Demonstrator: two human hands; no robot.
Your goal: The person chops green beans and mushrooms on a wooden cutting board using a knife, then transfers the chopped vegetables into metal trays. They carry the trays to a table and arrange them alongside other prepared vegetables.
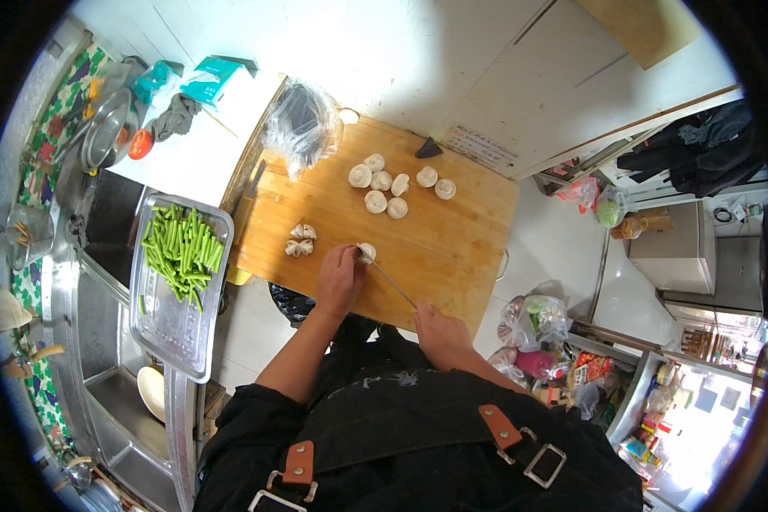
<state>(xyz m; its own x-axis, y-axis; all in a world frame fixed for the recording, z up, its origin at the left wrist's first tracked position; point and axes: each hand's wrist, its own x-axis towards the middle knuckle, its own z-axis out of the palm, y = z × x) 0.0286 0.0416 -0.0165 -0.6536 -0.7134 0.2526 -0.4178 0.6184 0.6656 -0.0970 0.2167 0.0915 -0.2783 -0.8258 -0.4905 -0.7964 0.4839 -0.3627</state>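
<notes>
On the wooden cutting board (441,256), my left hand (340,281) holds a white button mushroom (368,251) with its fingertips. My right hand (443,334) grips a kitchen knife (392,280), seen nearly edge-on. The blade's far end is at the mushroom, beside my left fingertips; I cannot tell how deep it sits. Left of that hand lie cut mushroom pieces (302,239) in a small group. Farther back are several whole mushrooms (376,201), some of them touching. My fingers hide part of the held mushroom, and my right hand covers the knife handle.
A metal tray (173,349) of cut green beans (182,246) stands left of the board. Another knife (254,182) lies by the board's left edge. A clear plastic bag (301,121) and a dark wedge-shaped object (429,148) are near the wall. A steel sink (125,416) is at left.
</notes>
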